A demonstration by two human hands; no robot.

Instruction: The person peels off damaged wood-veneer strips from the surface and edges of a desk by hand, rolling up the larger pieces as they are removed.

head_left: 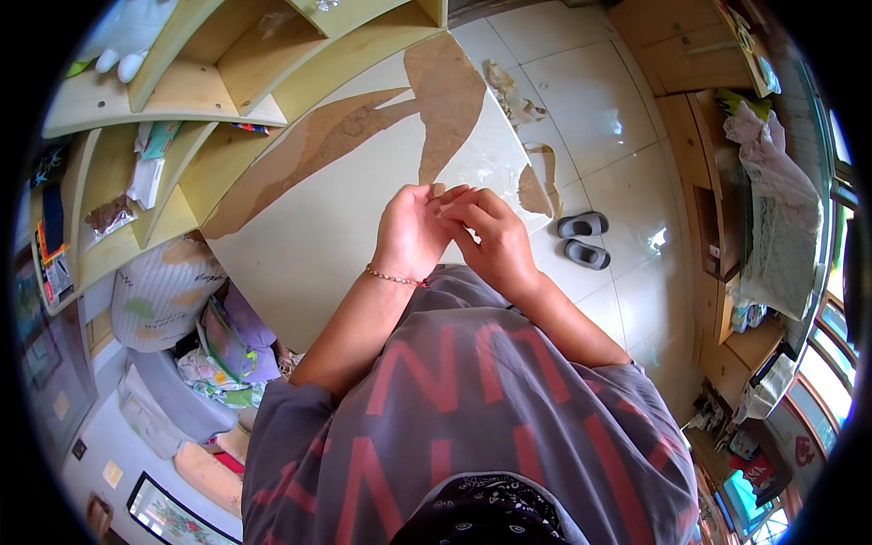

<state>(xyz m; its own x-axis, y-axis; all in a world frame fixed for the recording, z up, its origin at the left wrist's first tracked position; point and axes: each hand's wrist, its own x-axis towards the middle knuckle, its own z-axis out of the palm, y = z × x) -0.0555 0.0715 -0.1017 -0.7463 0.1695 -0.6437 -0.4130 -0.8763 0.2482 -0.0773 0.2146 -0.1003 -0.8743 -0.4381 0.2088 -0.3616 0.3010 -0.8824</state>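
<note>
My left hand (409,227), with a beaded bracelet at the wrist, is cupped with fingers curled, touching my right hand (490,238). The fingers of my right hand are pinched at the left hand's fingertips. A small pale bit shows among the fingers, too small to name. Both hands are above the white table top (300,263), near its right end, where a large irregular brown patch (440,100) shows in the surface.
Wooden shelving (245,64) with packets lines the left, above piled bedding and clothes (218,363). To the right are a tiled floor (627,173), grey slippers (586,238), scraps (513,95) and wooden cabinets (690,154) with lace cloth (772,209).
</note>
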